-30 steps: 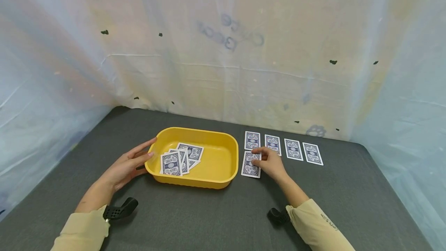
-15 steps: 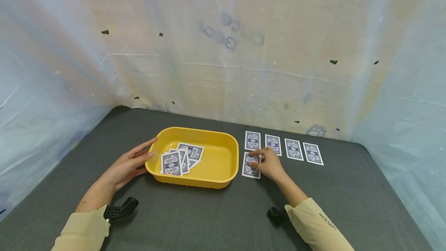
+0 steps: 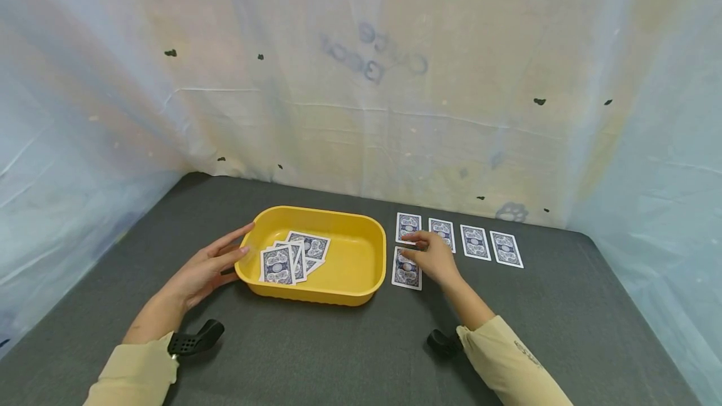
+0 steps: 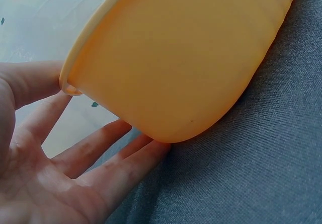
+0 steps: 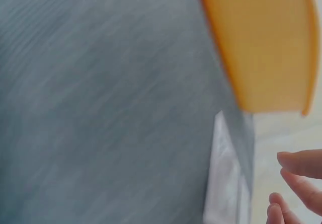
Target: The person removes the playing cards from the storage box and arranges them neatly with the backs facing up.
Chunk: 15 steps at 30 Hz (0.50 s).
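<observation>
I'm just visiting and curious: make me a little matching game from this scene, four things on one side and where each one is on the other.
Things:
1. left hand
2. right hand
3. loose pile of cards
4. row of four cards

Places:
A. inside the yellow tub
B. lined up on the grey table, right of the tub
C. resting open against the tub's left wall
D. above the lone card just right of the tub

Pairs: 1-C, 2-D, 3-A, 4-B
</observation>
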### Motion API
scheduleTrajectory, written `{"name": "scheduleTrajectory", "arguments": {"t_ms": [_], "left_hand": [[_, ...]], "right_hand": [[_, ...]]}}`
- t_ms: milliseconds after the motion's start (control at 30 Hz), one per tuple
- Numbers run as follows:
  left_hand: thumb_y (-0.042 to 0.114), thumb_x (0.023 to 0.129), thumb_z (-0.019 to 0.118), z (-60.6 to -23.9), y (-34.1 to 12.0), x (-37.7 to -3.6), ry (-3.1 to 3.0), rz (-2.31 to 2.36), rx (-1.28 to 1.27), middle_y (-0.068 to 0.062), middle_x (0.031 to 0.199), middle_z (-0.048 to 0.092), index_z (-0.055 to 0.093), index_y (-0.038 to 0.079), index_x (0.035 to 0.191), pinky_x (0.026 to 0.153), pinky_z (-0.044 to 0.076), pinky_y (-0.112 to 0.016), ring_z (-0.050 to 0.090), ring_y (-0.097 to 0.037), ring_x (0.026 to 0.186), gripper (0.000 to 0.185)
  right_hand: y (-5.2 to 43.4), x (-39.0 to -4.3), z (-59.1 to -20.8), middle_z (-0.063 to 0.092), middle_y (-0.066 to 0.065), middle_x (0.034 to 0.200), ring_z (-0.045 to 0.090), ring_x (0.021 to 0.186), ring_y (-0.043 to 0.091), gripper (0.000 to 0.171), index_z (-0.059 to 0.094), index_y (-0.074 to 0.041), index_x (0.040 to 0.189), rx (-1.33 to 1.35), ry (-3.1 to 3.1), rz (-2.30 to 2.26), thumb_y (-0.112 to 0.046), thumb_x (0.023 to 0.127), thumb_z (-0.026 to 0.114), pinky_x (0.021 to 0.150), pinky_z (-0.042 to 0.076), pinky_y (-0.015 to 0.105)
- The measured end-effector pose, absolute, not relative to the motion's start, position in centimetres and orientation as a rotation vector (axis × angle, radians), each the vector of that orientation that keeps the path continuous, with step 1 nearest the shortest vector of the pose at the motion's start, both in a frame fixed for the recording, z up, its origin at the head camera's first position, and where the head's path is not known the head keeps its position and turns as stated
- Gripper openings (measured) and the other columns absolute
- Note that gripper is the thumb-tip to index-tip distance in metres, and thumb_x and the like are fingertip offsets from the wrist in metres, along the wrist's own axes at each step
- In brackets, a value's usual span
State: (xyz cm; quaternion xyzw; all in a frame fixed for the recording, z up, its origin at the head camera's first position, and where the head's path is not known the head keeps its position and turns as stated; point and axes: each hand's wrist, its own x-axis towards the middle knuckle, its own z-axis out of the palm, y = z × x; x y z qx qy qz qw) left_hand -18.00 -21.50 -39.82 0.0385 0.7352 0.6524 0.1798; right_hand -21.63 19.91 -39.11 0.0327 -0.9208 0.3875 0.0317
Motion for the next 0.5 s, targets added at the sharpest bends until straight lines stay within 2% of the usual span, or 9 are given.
{"name": "scheduleTrajectory", "arguments": {"t_ms": [133, 267, 500], "left_hand": [[0.033, 0.101, 0.049, -39.8, -21.6, -17.9, 2.079, 1.846, 0.117, -0.020, 0.154, 0.023, 0.015, 0.025, 0.155, 0.102, 0.044, -0.048, 0.049, -0.009, 0.117, 0.065], [0.033, 0.101, 0.049, -39.7, -21.5, -17.9, 2.082, 1.847, 0.120, -0.021, 0.154, 0.024, 0.015, 0.024, 0.155, 0.102, 0.044, -0.047, 0.048, -0.013, 0.120, 0.065], [0.033, 0.101, 0.050, -39.7, -21.3, -18.0, 2.084, 1.850, 0.118, -0.021, 0.154, 0.024, 0.015, 0.023, 0.155, 0.101, 0.045, -0.047, 0.046, -0.020, 0.124, 0.066]], "right_hand": [[18.7, -21.8, -37.8, 0.067, 0.017, 0.114, 0.060, 0.107, 0.033, 0.028, 0.071, -0.003, 0.110, 0.103, -2.792, 1.306, -0.013, 0.084, 0.072, 0.084, 0.054, 0.044], [17.3, -21.9, -36.7, 0.065, 0.016, 0.117, 0.060, 0.107, 0.032, 0.029, 0.070, -0.004, 0.112, 0.097, -2.747, 1.455, -0.013, 0.084, 0.072, 0.083, 0.054, 0.040], [14.9, -22.1, -35.8, 0.065, 0.012, 0.113, 0.059, 0.104, 0.026, 0.026, 0.071, -0.007, 0.111, 0.097, -2.714, 1.553, -0.012, 0.085, 0.071, 0.087, 0.053, 0.037]]}}
